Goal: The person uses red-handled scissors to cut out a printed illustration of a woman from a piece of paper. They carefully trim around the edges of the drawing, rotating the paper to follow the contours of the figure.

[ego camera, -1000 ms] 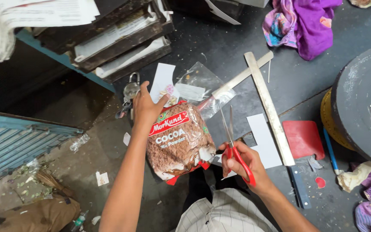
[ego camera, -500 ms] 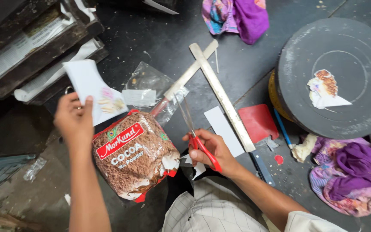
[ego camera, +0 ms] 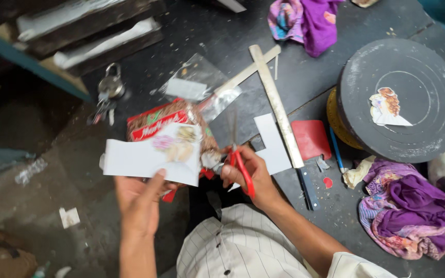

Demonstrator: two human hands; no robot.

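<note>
My left hand (ego camera: pixel 139 198) holds up a white paper sheet (ego camera: pixel 150 159) with a small printed pastel figure near its upper right. The sheet covers most of a red and brown powder packet (ego camera: pixel 155 119) lying on the dark floor. My right hand (ego camera: pixel 248 175) grips red-handled scissors (ego camera: pixel 238 159), blades pointing away from me, just right of the sheet. A clear plastic bag (ego camera: pixel 197 85) lies beyond the packet.
A long metal ruler (ego camera: pixel 276 103) crosses a wooden stick; beside them lie an L-shaped white paper piece (ego camera: pixel 271 144), a red scraper (ego camera: pixel 311 139) and a knife (ego camera: pixel 307 188). A black turntable (ego camera: pixel 400 100) carries a paper cutout. Purple cloths, a padlock (ego camera: pixel 110 85) and stacked trays surround.
My left hand has brought the white sheet from the upper left down in front of the packet, closer to the scissors. The view has shifted.
</note>
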